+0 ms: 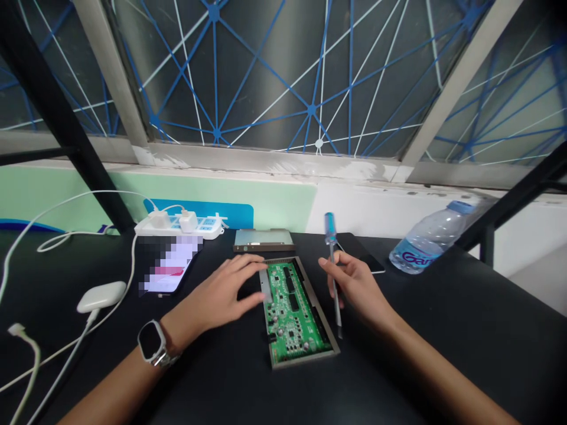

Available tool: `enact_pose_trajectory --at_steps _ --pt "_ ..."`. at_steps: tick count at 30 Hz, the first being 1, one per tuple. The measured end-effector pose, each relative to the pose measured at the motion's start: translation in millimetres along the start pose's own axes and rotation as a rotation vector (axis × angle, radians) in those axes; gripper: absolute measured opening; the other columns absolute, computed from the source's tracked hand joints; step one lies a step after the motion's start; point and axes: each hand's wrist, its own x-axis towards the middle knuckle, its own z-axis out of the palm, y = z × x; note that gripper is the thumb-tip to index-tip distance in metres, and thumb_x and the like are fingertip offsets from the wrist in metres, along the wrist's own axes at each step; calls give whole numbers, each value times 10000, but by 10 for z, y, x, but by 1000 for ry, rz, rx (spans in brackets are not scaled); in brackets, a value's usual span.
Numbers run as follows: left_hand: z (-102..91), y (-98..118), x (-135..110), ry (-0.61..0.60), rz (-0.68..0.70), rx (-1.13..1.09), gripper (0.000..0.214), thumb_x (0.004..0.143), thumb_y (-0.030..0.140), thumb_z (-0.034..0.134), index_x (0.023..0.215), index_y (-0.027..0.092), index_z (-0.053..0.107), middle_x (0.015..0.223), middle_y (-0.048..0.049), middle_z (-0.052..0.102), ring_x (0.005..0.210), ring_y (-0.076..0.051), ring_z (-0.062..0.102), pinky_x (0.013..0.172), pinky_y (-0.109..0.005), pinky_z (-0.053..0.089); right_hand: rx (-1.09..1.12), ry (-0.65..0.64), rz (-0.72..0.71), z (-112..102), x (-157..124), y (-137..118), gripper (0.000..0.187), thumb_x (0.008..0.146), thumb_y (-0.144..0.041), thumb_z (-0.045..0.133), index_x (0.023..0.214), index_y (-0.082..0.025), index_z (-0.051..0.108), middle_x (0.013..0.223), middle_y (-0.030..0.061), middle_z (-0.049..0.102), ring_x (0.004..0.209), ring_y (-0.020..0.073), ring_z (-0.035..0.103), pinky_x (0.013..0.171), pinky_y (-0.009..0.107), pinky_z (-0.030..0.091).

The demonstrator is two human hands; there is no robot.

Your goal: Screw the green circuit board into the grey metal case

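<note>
A green circuit board [283,319] lies in a shallow metal tray-like casing [305,360] on the black table. My left hand [221,295] rests at the casing's left edge, fingers apart, the fingertips at its upper left corner and the thumb over its left side. In my right hand [354,286] is a screwdriver [331,236] with a blue translucent handle. Its handle points up and its metal shaft slants down, the tip just right of the casing and apart from the board. My fingers grip the shaft below the handle.
Behind the casing lies a metal cover [263,239]. A dark tablet [361,254] is beyond my right hand, a plastic water bottle [429,239] leans at the right. To the left are a phone [172,265], a power strip [206,227], a white charger [101,296] and loose cables.
</note>
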Motion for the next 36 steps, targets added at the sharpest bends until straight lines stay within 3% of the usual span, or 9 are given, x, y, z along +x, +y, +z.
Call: enact_pose_trajectory --at_steps 3,6,9,13,22,25,29,36 --pt "94 109 -35 -107 15 -13 1047 663 725 678 1519 275 276 1589 -129 271 1433 -385 275 1156 -603 209 -235 -44 -22 -47 25 81 346 860 -442 605 677 -241 392 401 -91 401 323 94 347 379 227 222" --pt "172 140 -64 -160 25 5 1296 541 775 711 1561 232 125 1621 -155 127 1471 -408 142 1176 -614 119 -610 -41 -42 -67 31 128 301 819 -363 613 622 -225 434 455 -62 419 405 108 388 439 247 225" --pt "196 156 -75 -189 44 27 1333 536 784 698 1566 221 67 1624 -149 55 1481 -391 84 1186 -601 73 -975 4 -38 -67 18 122 250 813 -308 571 608 -217 460 527 -26 509 472 124 419 488 266 219" --pt "196 165 -65 -207 27 36 1362 520 798 690 1566 212 45 1621 -158 20 1476 -406 73 1177 -616 72 -1189 -8 -41 -51 -3 120 204 828 -297 543 649 -219 484 609 1 578 520 141 476 511 277 203" --pt "227 14 -52 -163 -28 56 1331 522 828 663 1564 233 87 1620 -171 78 1469 -426 113 1156 -631 127 -1255 -11 -52 -74 -1 123 93 858 -302 527 803 -229 541 617 -2 585 540 162 524 509 279 184" --pt "214 45 -49 -143 -14 74 1304 542 822 656 1562 215 119 1615 -169 146 1456 -426 185 1160 -620 124 -1178 41 -171 -37 -34 74 109 892 -331 504 879 -225 527 687 2 588 597 172 541 520 276 241" --pt "209 117 -38 -87 36 66 1205 593 804 637 1546 201 211 1561 -168 323 1402 -405 321 1149 -567 194 -1194 43 -428 135 -126 36 205 909 -347 506 766 -202 529 839 60 568 791 217 550 692 329 354" --pt "234 161 -32 -90 12 99 1259 539 881 584 1528 171 265 1478 -211 433 1340 -421 398 1111 -558 238 -1395 -23 -474 431 -155 39 304 890 -353 513 656 -180 602 854 130 580 851 285 517 752 413 335"
